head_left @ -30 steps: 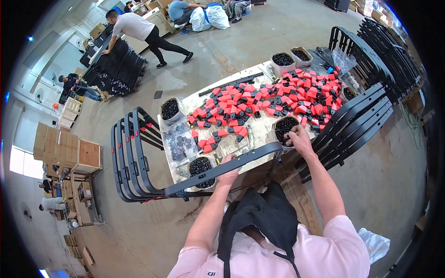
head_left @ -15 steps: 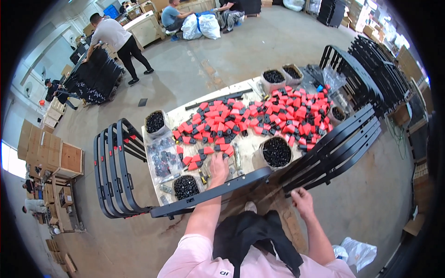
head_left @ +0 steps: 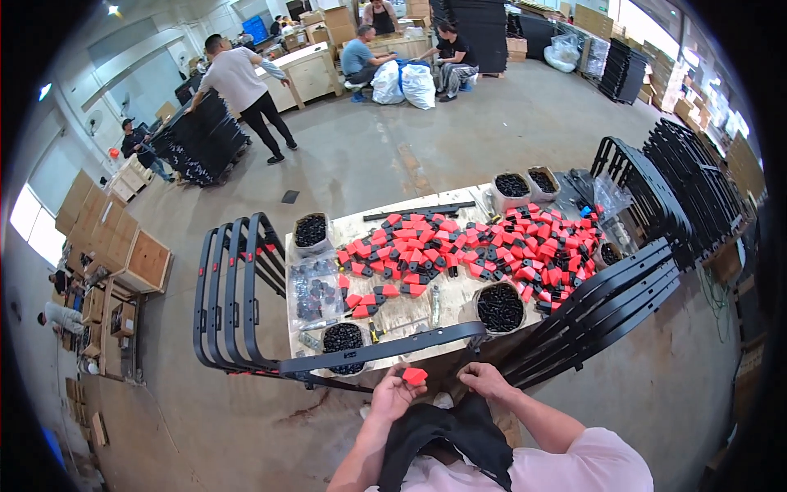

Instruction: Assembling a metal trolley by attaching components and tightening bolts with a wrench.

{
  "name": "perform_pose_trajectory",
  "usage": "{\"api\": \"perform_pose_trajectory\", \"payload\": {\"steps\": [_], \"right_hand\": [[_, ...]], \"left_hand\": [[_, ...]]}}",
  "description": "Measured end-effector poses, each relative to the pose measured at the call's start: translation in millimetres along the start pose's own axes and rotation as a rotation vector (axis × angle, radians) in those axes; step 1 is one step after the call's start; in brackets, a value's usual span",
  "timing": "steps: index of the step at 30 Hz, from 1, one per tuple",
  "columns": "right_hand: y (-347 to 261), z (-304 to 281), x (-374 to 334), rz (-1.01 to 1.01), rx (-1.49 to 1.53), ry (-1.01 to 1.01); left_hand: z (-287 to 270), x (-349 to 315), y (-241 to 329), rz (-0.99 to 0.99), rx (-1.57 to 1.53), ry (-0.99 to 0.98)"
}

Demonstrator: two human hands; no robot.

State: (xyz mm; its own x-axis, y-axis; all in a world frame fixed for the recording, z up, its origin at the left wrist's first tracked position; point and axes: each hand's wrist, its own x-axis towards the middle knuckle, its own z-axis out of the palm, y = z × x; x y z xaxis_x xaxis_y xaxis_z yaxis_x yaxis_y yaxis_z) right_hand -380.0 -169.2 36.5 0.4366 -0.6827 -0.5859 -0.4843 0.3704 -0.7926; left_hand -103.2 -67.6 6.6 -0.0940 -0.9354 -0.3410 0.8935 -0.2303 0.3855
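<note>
Nearest us, just short of the bench (head_left: 457, 299), the left hand (head_left: 393, 395) has its fingers clamped on a red-and-black piece (head_left: 415, 375). The right hand (head_left: 482, 381) hangs beside it, also on our side of the bench, its fingers curled in; whether they pinch anything small we cannot tell. We judge the step in hand to be the handling of this single piece between the two hands; the next move seems to call for a steady left grip and the right fingers brought close.

A black frame bar (head_left: 369, 353) spans the bench's near edge and stands between our hands and the bench top, so any reach inward must go over or around it. Upon the bench, one bin of black parts (head_left: 500, 307) sits near its right front and a second bin (head_left: 343, 340) near its left front. A heap of red-and-black pieces (head_left: 525, 242) spreads across the bench's middle, while curved black frames (head_left: 254, 307) crowd its left end. Well beyond the bench, a co-worker (head_left: 242, 82) stands at a dark stack (head_left: 209, 135).
</note>
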Motion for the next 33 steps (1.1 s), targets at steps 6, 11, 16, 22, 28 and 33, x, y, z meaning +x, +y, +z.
{"api": "perform_pose_trajectory", "payload": {"steps": [6,11,16,22,28,33], "right_hand": [[-13,12,-14,0.022,-0.079,0.005],[14,34,-41,0.076,-0.017,0.111],[30,60,-77,0.090,0.101,0.194],[26,92,-96,0.048,0.079,0.286],[32,107,-98,0.076,0.051,0.253],[5,108,-89,0.078,0.049,0.035]], "left_hand": [[-1,-26,0,0.049,-0.039,0.016],[9,-20,14,-0.098,0.034,0.007],[16,-8,-3,-0.293,0.550,0.243],[-3,-23,-45,-0.403,0.482,0.262],[20,-55,-65,-0.516,0.727,0.152],[29,-69,-57,-0.452,0.747,0.170]]}}
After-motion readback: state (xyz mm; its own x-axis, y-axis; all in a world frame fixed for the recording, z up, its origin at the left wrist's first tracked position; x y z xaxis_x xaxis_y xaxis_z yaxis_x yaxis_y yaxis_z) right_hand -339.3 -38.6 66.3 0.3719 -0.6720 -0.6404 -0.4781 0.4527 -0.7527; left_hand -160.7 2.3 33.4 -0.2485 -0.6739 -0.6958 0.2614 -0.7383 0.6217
